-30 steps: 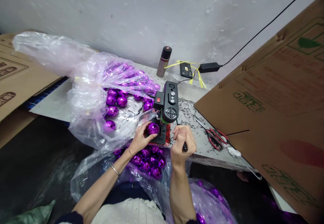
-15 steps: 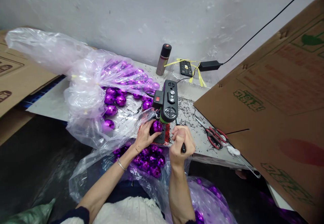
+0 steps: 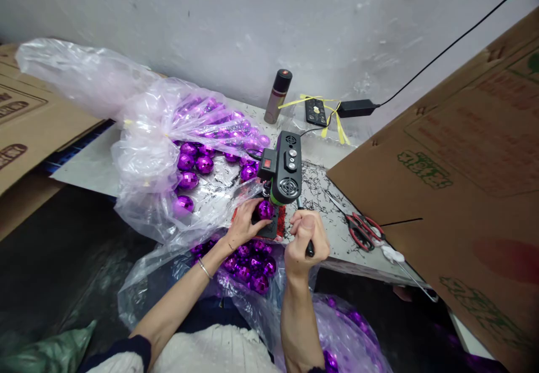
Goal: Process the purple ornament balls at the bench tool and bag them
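A shiny purple faceted ball (image 3: pixel 265 210) sits between the thumb and fingers of my left hand (image 3: pixel 245 221), at the foot of a small black hand-press machine (image 3: pixel 288 168). The machine has a red switch on its side box and a dark base plate on a red-edged mat (image 3: pixel 281 222). My right hand (image 3: pixel 307 241) is wrapped round the machine's black-gripped lever (image 3: pixel 310 248), to the right of the ball. Part of the ball is hidden under the machine's head.
Purple balls (image 3: pixel 204 164) lie in a clear plastic bag (image 3: pixel 145 154) on the left; more (image 3: pixel 252 269) fill a bag below the table edge. Red-handled scissors (image 3: pixel 362 231), a spray can (image 3: pixel 278 96), a black adapter (image 3: pixel 357 108) and a big carton (image 3: pixel 458 176) stand around. Dark scraps litter the tabletop.
The whole view has shifted slightly, with things sitting a little further right. Both hands keep the same hold on the ball and the lever.
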The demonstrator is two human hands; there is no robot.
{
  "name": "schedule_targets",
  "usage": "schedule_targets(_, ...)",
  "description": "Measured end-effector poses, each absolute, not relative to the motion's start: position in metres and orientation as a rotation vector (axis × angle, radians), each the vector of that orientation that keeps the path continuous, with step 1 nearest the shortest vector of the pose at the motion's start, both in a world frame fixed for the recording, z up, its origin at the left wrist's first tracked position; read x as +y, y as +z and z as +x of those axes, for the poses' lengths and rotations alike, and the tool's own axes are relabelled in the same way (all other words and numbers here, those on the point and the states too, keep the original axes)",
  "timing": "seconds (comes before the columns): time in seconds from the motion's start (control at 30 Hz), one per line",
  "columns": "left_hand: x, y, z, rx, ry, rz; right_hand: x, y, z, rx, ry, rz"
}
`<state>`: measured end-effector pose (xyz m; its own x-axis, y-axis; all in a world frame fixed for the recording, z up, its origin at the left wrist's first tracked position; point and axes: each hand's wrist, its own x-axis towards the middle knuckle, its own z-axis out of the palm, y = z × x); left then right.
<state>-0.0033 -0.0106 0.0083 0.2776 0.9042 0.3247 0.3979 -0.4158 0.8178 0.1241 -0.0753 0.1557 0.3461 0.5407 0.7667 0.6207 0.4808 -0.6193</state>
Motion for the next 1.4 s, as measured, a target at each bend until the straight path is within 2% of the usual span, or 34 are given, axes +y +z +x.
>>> schedule_targets(0.2, -0.01, 0.004, -0.002, 1.116, 1.065, 1.921, -0.075, 0.146, 0.123, -1.305, -0.115, -1.109)
schedule_targets(0.57, -0.012, 0.006, -0.003, 1.109, 1.096, 1.93, -0.067, 0.09, 0.122, -1.322, -0.236, -1.004)
schedule_targets(1.4, -0.008, 0.0, 0.0, 1.082, 1.143, 1.944, -0.064, 0.066, 0.124, -1.346, -0.245, -0.97)
